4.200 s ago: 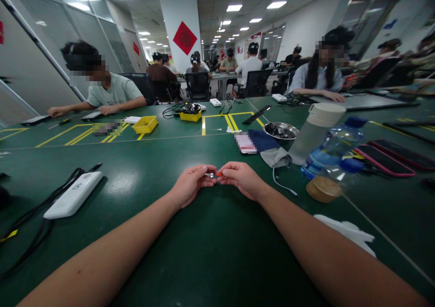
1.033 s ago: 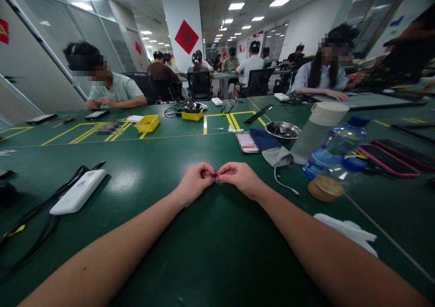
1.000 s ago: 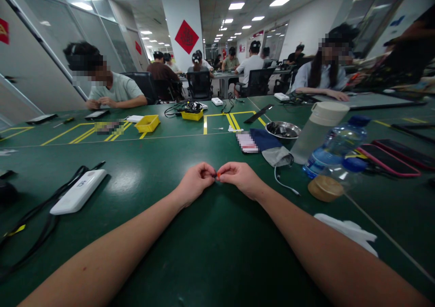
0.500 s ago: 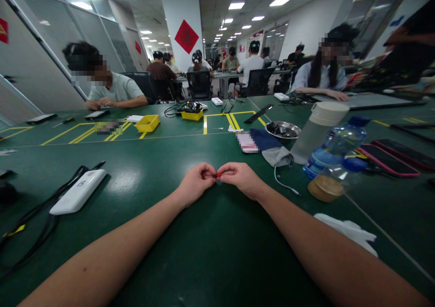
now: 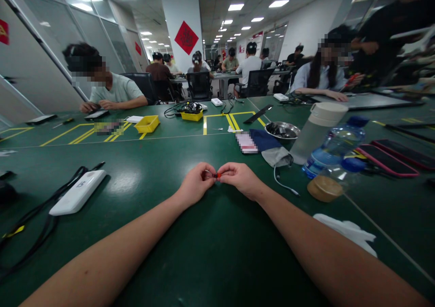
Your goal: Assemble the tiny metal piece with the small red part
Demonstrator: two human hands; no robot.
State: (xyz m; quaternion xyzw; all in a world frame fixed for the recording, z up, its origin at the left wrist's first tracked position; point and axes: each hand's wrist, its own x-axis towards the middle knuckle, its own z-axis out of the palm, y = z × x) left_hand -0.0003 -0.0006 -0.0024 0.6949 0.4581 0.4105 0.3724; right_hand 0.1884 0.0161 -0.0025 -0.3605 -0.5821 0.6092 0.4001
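At the frame's centre, your right hand [image 5: 243, 180] pinches a red piece [image 5: 219, 175] just right of the dark piece [image 5: 215, 176] your left hand [image 5: 194, 184] grips, long axes unresolved.

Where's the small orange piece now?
Head view, near centre: the small orange piece is held by the right hand, close beside the left hand, over the green table.

The left forearm [image 5: 118, 248] and right forearm [image 5: 316, 232] slant forward and inward. The left hand [image 5: 196, 183] and right hand [image 5: 240, 178] both pinch, thumbs toward each other, nearly meeting.
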